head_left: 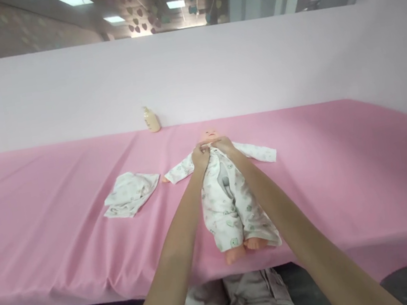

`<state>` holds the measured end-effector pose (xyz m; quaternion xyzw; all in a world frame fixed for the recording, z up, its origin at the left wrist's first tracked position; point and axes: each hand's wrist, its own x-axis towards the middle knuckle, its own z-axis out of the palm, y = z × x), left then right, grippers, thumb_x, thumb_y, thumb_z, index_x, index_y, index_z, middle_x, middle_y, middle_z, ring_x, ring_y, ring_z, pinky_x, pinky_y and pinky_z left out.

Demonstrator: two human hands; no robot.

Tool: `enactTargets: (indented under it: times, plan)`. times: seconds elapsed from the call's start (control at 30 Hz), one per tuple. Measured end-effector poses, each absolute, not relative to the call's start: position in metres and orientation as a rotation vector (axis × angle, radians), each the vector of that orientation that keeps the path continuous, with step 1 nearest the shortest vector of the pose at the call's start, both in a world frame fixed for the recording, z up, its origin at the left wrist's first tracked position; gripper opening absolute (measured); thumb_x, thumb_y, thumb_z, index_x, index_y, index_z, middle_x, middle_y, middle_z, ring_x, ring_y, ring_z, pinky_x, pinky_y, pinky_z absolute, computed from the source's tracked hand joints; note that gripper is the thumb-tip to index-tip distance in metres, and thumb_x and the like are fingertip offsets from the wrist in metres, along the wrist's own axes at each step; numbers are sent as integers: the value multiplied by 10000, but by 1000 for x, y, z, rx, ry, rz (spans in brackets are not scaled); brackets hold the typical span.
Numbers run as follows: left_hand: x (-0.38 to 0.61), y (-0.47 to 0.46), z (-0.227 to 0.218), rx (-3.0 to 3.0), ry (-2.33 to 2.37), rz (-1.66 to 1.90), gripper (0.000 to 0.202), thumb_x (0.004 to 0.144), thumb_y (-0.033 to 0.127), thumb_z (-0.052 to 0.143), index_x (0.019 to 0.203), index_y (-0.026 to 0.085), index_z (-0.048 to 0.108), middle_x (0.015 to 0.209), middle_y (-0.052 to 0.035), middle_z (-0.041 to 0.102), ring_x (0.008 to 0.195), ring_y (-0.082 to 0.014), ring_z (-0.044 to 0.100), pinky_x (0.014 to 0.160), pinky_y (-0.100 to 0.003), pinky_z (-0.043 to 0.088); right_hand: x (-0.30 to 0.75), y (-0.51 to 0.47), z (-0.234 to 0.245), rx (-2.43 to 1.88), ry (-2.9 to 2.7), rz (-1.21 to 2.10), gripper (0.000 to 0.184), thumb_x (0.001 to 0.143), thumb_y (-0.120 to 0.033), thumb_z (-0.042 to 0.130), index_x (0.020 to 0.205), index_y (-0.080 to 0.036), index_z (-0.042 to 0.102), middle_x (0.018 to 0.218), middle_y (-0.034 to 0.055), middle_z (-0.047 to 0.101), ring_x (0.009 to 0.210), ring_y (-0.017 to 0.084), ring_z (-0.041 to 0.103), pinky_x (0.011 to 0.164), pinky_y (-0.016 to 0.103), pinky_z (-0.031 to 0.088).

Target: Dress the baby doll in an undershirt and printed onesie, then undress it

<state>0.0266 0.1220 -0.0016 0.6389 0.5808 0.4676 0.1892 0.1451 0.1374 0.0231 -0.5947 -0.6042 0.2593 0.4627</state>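
Note:
A baby doll (210, 135) lies on its back, its feet towards me. It has on a white patterned romper (219, 213) that gapes open down the front, where a grey patch shows. At the neck of the romper my left hand (200, 156) is closed, fingers curled on the collar. Close beside it, my right hand (224, 146) pinches the collar from the other side. The fingertips partly hide each other and the fabric between them. Both sleeves stretch out sideways, with a doll hand showing at the left cuff.
A folded white patterned cloth (131, 193) lies left of the doll. Against the white wall (67, 96) stands a pale yellow pump bottle (151, 120). Pink sheeting (324, 181) covers the table, whose front edge is near my legs. Above the wall is a window.

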Motion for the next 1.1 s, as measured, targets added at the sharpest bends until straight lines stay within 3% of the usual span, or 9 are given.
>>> enactTargets:
  times: [0.1, 0.23, 0.33, 0.5, 1.1]
  plan:
    - [26, 111, -2, 1871, 1648, 1315, 293, 847, 251, 483, 1126, 229, 571, 1022, -3, 705, 807, -133, 637, 785, -242, 454, 146, 125, 20, -1438, -1388, 700, 198, 723, -292, 526, 733, -140, 652, 753, 16, 665, 680, 118, 587, 651, 209, 444]
    - [27, 93, -2, 2045, 1693, 1252, 242, 878, 316, 451, 1045, 253, 615, 974, -1, 704, 870, -165, 634, 786, -254, 431, 149, 103, 18, -1400, -1352, 678, 252, 730, -363, 520, 667, -154, 644, 709, 12, 654, 690, 133, 583, 673, 225, 440]
    - [26, 85, -3, 2109, 1693, 1250, 256, 873, 359, 472, 1029, 242, 637, 870, -8, 700, 794, -175, 625, 730, -256, 421, 150, 90, 15, -1385, -1393, 626, 172, 675, -328, 590, 651, -168, 649, 698, -2, 651, 722, 146, 596, 719, 243, 445]
    - [24, 82, -4, 2164, 1517, 1390, 208, 860, 350, 512, 968, 237, 649, 975, -3, 681, 724, -141, 581, 719, -245, 409, 150, 84, 8, -1343, -1352, 565, 86, 658, -253, 617, 663, -168, 633, 791, 25, 669, 753, 152, 615, 767, 267, 463]
    - [25, 84, -2, 2003, 1435, 1446, 177, 813, 317, 559, 888, 230, 693, 852, 16, 723, 646, -136, 601, 656, -241, 420, 155, 82, -1, -1190, -1368, 507, 161, 742, -235, 552, 744, -178, 703, 810, 41, 649, 796, 166, 604, 783, 282, 467]
